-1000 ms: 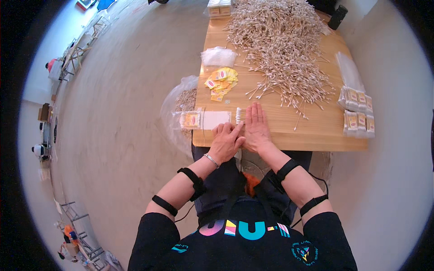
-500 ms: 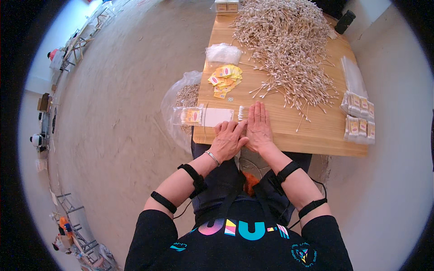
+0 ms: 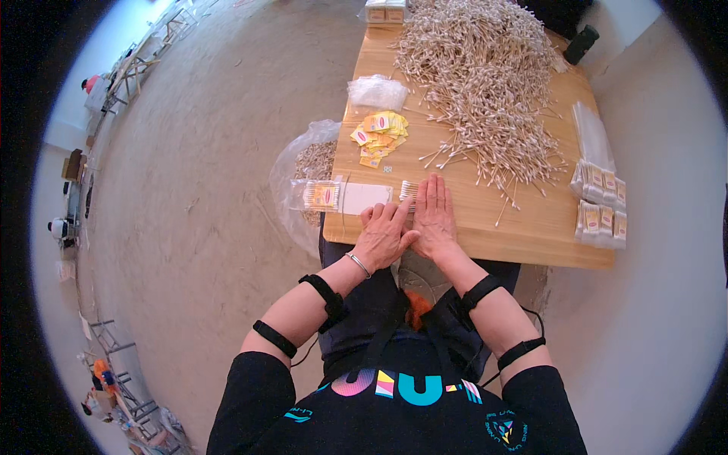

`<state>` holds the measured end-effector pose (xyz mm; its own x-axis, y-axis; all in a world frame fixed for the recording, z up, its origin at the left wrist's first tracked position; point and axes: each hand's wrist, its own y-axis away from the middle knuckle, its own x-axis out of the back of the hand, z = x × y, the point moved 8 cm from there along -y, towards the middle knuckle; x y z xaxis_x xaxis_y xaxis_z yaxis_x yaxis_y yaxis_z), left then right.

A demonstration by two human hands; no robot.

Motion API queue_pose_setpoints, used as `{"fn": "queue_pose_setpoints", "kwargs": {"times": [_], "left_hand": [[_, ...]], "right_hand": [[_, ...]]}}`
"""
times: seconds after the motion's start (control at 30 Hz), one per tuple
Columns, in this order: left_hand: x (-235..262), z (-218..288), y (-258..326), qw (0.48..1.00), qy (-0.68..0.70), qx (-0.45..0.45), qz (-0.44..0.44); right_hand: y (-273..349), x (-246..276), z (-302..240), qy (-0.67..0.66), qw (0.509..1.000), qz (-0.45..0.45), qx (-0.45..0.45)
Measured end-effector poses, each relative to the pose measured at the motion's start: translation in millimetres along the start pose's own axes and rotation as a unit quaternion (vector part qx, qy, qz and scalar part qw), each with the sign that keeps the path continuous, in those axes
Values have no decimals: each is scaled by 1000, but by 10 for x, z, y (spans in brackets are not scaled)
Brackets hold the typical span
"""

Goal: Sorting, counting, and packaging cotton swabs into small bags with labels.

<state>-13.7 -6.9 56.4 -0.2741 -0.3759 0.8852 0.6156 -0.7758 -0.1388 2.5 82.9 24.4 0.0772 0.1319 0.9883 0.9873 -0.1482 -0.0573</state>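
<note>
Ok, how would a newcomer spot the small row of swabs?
On the wooden table, look toward the near edge. The small swab row lies between the flat white rectangle and the right hand. Unlike the big jumbled swab heap beyond, its swabs lie neatly side by side.

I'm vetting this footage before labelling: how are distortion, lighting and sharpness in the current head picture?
Head view: fisheye bending, with blackened corners; head view: the pale wall at upper left looks washed out; head view: left hand and right hand are reasonably sharp; head view: the distant person at upper left is tiny and indistinct.
</note>
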Motion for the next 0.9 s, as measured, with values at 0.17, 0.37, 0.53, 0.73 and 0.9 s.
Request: {"fn": "queue_pose_setpoints", "kwargs": {"times": [0.17, 0.37, 0.53, 0.73, 0.9], "left_hand": [[-22, -2, -42, 999, -18, 22, -24], [4, -6, -39, 1000, -10, 18, -11], [6, 3, -104, 999, -4, 40, -19], [-1, -1, -133, 999, -23, 35, -15], [19, 0, -131, 999, -25, 35, -14]], "right_hand": [[-3, -5, 2, 10, 1000, -23, -8], [-8, 11, -20, 17, 999, -48, -11], [-13, 20, -15, 24, 999, -46, -17], [-14, 27, -2, 15, 999, -41, -19], [-12, 52, -24, 8, 998, -57, -22]]}}
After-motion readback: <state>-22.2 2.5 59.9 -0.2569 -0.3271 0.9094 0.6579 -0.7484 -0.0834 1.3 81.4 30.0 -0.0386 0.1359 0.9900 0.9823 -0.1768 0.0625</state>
